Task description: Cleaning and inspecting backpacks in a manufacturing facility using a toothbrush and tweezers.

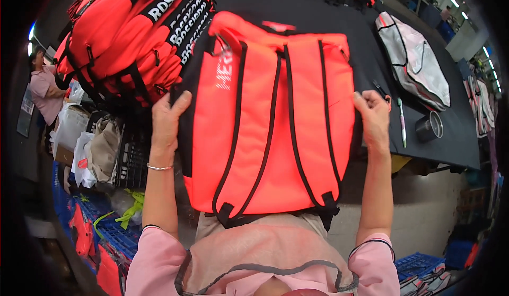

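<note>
A bright orange-red backpack (209,131) with black trim lies in front of me, its two shoulder straps facing up. Its lower edge hangs over the table's near side, close to my body. My left hand (170,118) grips the black left side of the pack, thumb on top. On the opposite side, my right hand (374,116) pinches the right edge with curled fingers. The undersides of both grips are hidden. Beyond the pack's top edge, the black tabletop (249,1) shows.
A tall pile of red backpacks (111,46) stands at the left. To the right lie a grey-white bag (416,57), a toothbrush (402,121) and a metal cup (430,125). A black crate (132,155) and blue baskets (114,232) sit lower left. Another person (45,86) is at far left.
</note>
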Demonstrator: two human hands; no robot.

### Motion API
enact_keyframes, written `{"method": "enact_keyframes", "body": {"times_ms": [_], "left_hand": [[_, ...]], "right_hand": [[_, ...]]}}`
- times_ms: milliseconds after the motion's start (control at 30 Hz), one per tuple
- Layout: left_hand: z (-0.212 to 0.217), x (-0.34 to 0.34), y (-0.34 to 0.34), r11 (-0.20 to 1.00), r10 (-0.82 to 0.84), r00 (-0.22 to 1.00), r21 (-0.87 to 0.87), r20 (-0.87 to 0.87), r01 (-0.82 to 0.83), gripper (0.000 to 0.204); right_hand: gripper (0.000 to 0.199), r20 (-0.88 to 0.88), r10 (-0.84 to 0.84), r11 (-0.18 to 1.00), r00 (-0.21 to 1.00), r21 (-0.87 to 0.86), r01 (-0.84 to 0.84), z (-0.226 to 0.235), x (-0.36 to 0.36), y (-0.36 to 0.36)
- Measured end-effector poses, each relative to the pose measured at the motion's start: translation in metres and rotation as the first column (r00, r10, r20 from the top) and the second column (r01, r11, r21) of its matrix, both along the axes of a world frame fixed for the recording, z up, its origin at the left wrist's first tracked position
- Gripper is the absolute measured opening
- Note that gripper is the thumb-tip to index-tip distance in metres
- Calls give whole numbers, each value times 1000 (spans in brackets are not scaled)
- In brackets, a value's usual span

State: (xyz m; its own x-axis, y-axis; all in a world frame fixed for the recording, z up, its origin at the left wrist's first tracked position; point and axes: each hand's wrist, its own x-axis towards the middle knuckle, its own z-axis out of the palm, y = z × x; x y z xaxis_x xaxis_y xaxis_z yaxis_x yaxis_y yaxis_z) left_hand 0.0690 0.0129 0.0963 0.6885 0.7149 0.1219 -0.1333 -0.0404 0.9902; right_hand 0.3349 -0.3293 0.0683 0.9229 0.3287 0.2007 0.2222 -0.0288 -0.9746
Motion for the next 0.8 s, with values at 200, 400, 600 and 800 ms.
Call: {"method": "enact_keyframes", "body": {"times_ms": [200,400,600,800], "left_hand": [[68,2,21,997,69,889,10,452,-82,23],[100,50,63,887,239,961,372,136,-273,40],[106,55,88,949,9,981,309,195,-70,44],[111,51,58,970,-223,850,27,478,240,56]], "right_hand": [[23,375,-217,944,901,314,96,136,-24,-4],[42,411,-144,965,900,-145,220,174,20,5],[27,426,190,872,884,341,-352,151,80,-11],[26,340,223,768,914,516,-379,157,34,7]]}}
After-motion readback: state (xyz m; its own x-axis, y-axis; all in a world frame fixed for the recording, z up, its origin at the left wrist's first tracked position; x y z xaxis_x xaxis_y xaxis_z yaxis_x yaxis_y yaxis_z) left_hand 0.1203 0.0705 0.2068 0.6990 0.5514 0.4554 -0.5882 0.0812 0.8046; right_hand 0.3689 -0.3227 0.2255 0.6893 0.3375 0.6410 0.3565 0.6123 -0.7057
